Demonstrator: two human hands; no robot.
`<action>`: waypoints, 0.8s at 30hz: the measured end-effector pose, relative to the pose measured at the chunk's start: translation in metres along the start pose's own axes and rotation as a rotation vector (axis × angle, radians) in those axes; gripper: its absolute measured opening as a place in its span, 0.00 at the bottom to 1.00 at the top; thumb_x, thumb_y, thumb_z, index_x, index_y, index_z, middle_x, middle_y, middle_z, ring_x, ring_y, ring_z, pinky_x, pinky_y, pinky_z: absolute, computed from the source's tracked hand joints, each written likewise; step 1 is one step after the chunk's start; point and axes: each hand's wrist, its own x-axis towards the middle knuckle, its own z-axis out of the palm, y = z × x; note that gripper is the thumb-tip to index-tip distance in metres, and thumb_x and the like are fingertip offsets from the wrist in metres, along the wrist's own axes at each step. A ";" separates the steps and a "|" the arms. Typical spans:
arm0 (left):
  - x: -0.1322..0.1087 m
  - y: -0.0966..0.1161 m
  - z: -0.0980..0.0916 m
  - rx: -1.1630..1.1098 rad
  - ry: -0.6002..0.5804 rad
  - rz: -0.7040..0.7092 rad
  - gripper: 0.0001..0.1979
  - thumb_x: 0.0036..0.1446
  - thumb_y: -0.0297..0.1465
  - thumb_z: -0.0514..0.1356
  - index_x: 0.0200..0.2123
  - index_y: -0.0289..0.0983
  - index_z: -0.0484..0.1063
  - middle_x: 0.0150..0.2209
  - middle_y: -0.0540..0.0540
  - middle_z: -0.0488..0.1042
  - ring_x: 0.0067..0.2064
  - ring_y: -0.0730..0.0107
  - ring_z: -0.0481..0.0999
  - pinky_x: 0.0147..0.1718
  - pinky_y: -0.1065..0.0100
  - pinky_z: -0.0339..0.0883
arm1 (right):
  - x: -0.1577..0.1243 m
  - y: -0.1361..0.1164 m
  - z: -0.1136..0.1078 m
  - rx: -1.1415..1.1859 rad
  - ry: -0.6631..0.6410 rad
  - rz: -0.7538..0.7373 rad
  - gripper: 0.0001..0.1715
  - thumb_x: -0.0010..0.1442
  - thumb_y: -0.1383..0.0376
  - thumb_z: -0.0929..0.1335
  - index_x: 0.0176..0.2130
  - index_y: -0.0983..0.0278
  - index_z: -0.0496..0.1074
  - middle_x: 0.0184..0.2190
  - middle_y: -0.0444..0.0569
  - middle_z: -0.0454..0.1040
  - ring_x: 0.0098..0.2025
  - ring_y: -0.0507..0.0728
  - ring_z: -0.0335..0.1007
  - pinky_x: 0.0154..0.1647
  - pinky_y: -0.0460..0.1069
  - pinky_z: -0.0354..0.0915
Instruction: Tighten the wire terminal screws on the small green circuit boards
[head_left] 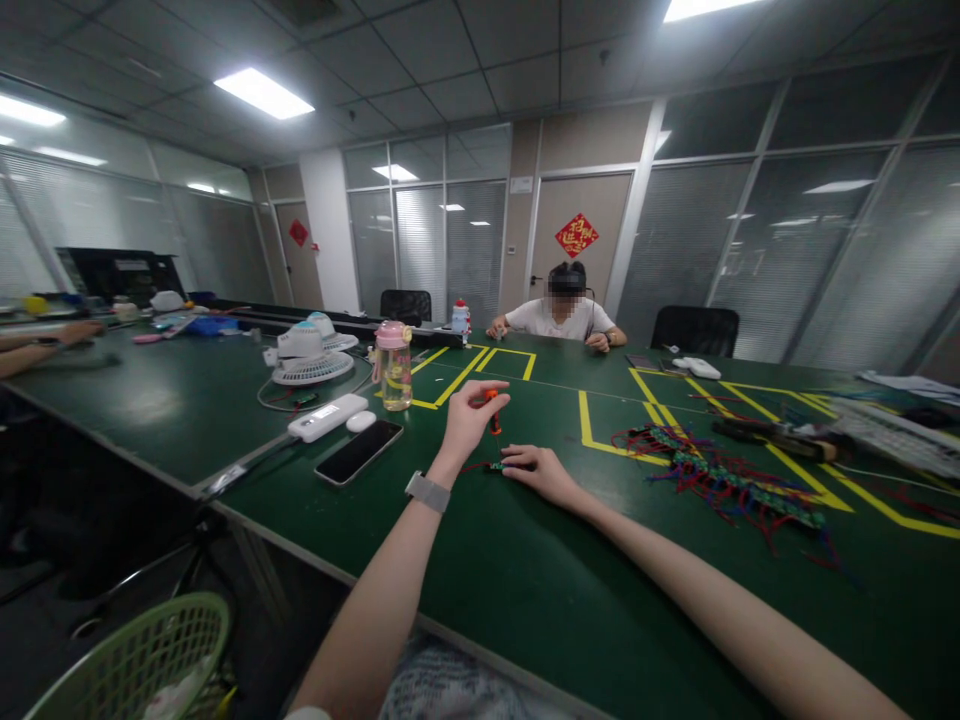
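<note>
An orange and black screwdriver [493, 412] stands upright, its handle pinched in the fingers of my left hand [474, 412]. Its thin shaft points down at a small green circuit board [496, 467] lying on the table; whether the tip touches it I cannot tell. My right hand [541, 470] rests on the table with its fingertips closed on the board's right edge. A red wire comes off the board's left side.
Several wired circuit boards [735, 480] lie in a row at right. A phone [360, 452], a white power strip [328, 417], a pink-lidded bottle [394, 365] and white fans [311, 355] stand left. Across the green table [525, 600] sits another person [562, 315]. A green basket [142, 660] is below.
</note>
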 end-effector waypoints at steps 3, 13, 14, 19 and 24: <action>0.000 -0.001 -0.003 0.235 0.100 0.114 0.13 0.52 0.37 0.61 0.40 0.40 0.76 0.43 0.44 0.69 0.44 0.67 0.71 0.42 0.67 0.66 | 0.000 0.000 0.000 -0.003 0.001 -0.005 0.16 0.54 0.57 0.69 0.40 0.61 0.78 0.47 0.51 0.74 0.53 0.62 0.66 0.56 0.57 0.58; -0.001 0.008 -0.003 -0.325 -0.296 -0.115 0.17 0.55 0.30 0.57 0.49 0.38 0.71 0.52 0.41 0.71 0.54 0.60 0.69 0.54 0.58 0.58 | -0.001 -0.001 -0.001 -0.027 -0.004 -0.011 0.15 0.55 0.58 0.68 0.42 0.60 0.77 0.47 0.51 0.74 0.54 0.61 0.65 0.57 0.56 0.58; -0.002 0.008 -0.002 -0.395 -0.333 -0.151 0.18 0.54 0.30 0.59 0.49 0.37 0.71 0.51 0.40 0.72 0.52 0.59 0.70 0.52 0.58 0.60 | 0.000 -0.001 0.000 -0.030 -0.002 -0.015 0.15 0.55 0.58 0.68 0.41 0.60 0.77 0.47 0.51 0.74 0.54 0.61 0.65 0.56 0.56 0.58; -0.003 0.002 0.002 -0.358 -0.203 -0.153 0.15 0.47 0.30 0.64 0.41 0.35 0.75 0.40 0.42 0.76 0.40 0.65 0.75 0.43 0.63 0.66 | 0.000 0.002 0.001 -0.026 0.007 -0.028 0.14 0.54 0.58 0.68 0.40 0.60 0.78 0.46 0.51 0.75 0.53 0.61 0.66 0.56 0.56 0.59; -0.003 0.000 -0.001 0.204 0.078 0.122 0.11 0.54 0.34 0.59 0.40 0.38 0.75 0.41 0.44 0.72 0.42 0.66 0.72 0.43 0.64 0.65 | 0.001 0.004 0.001 -0.024 0.001 -0.024 0.14 0.54 0.58 0.69 0.40 0.60 0.78 0.46 0.51 0.74 0.53 0.61 0.66 0.56 0.56 0.58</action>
